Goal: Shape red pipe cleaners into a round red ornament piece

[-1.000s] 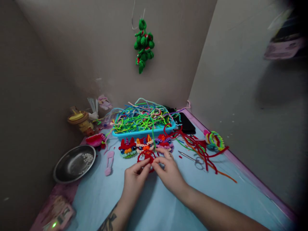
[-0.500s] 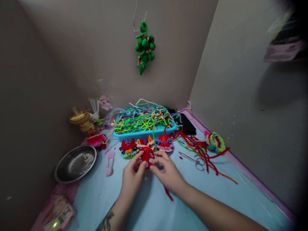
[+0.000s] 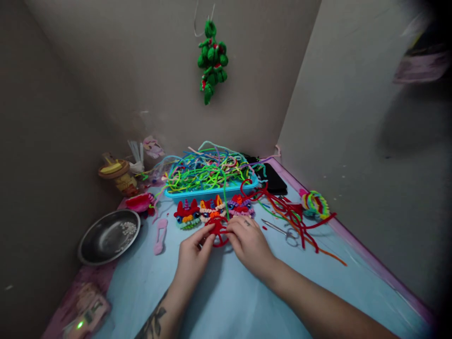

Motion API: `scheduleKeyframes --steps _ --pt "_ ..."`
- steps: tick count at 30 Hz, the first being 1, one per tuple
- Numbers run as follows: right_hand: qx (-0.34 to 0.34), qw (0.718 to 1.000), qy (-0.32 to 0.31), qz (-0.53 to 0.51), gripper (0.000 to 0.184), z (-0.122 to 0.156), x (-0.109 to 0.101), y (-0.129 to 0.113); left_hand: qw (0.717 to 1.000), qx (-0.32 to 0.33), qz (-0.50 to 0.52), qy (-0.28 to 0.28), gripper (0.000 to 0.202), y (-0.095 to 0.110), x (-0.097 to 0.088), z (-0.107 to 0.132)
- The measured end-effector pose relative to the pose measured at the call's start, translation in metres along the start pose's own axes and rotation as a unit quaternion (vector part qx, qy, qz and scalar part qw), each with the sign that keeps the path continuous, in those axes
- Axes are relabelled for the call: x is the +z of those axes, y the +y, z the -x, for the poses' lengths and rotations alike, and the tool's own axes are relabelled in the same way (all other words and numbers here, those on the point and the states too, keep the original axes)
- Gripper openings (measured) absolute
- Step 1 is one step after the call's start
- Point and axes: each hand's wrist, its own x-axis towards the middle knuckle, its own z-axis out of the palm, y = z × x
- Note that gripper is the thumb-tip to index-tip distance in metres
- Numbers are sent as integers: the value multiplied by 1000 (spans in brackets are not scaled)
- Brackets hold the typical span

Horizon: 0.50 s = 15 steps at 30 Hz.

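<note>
A red pipe-cleaner piece (image 3: 221, 241), bent into a rounded form with loops and gaps, is held between both hands above the table. My left hand (image 3: 195, 249) pinches its left side with thumb and fingertips. On the right side, my right hand (image 3: 251, 245) is closed with its fingers curled round the edge; their tips are partly hidden. Just behind stand three small fuzzy figures: one red with a green base (image 3: 187, 214), one orange and cream (image 3: 212, 207), one red and purple (image 3: 240, 206).
A blue tray (image 3: 212, 194) heaped with pipe cleaners stands at the back. Right of the hands lie scissors (image 3: 280, 229) and loose red strands (image 3: 289, 209). Leftward are a pink clip (image 3: 160, 237) and a metal bowl (image 3: 106, 256) with white bits. A green ornament (image 3: 213, 61) hangs above.
My right hand has rolled over, its fingers more curled and its back turned up. The red strand that hung below it is out of sight. The red piece shows more open loops.
</note>
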Motion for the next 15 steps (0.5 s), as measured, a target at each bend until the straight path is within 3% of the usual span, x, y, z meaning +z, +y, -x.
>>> scheduleKeyframes --steps 7,15 --pt "-16 1000 1 19 14 2 6 4 999 29 -25 -1 26 -4 0 0" --pt "-96 993 -26 67 19 4 6 1 995 -61 80 -2 18 -1 1 -2"
